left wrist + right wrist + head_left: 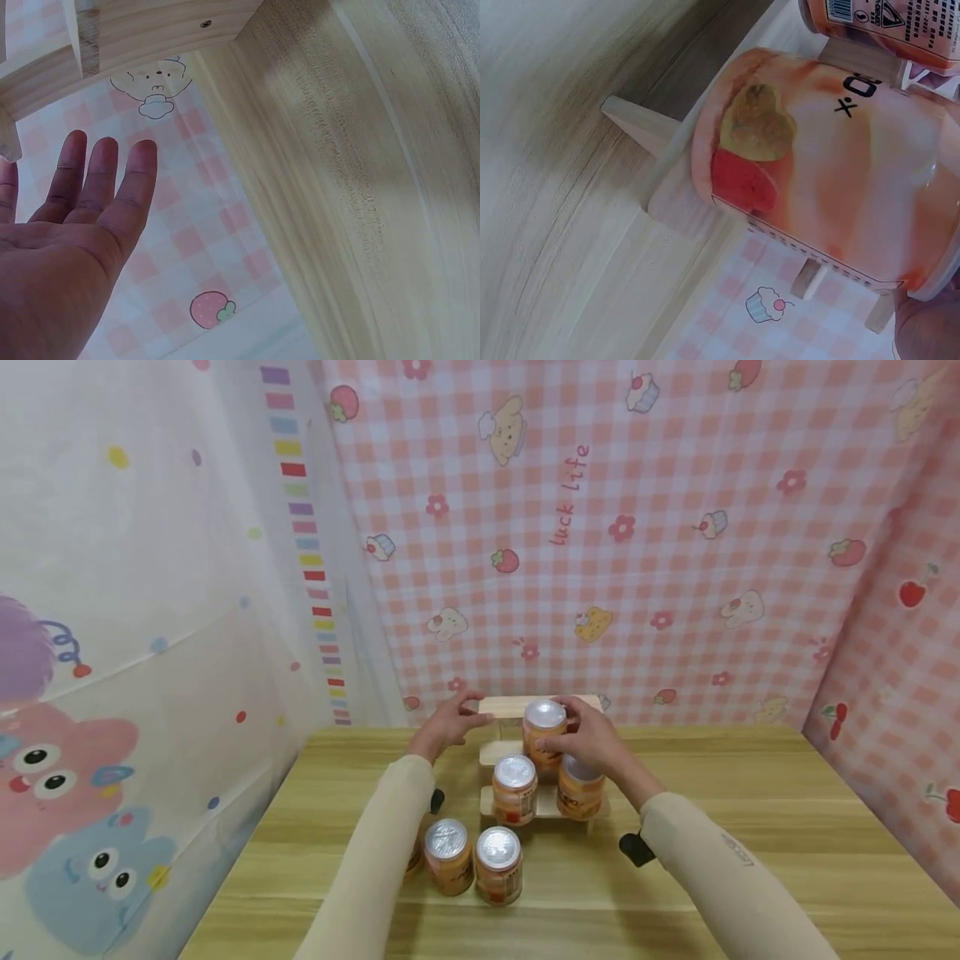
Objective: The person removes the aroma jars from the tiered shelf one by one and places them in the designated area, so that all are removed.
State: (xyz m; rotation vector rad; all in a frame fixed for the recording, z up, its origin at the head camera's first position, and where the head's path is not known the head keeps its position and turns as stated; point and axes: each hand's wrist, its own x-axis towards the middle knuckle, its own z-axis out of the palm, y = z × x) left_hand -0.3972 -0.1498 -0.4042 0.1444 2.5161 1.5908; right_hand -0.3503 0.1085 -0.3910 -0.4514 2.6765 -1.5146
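An orange can with a silver lid (545,732) is in my right hand (592,739), which grips it at the upper part of a stepped wooden rack (497,706). My left hand (452,725) is at the left end of the rack's top board. Its three visible fingers (101,172) are extended in the left wrist view; whether the thumb and index finger touch the board is unclear. Two similar cans stand on the lowest step, one at left (515,789) and one at right (580,789). The right one fills the right wrist view, below my hand.
On the wooden table (720,843), in front of the rack and to its left, stand more cans (498,866), one partly hidden by my left sleeve (375,860). A pink checked cloth (675,568) hangs behind the table, with a white patterned sheet (187,693) at left.
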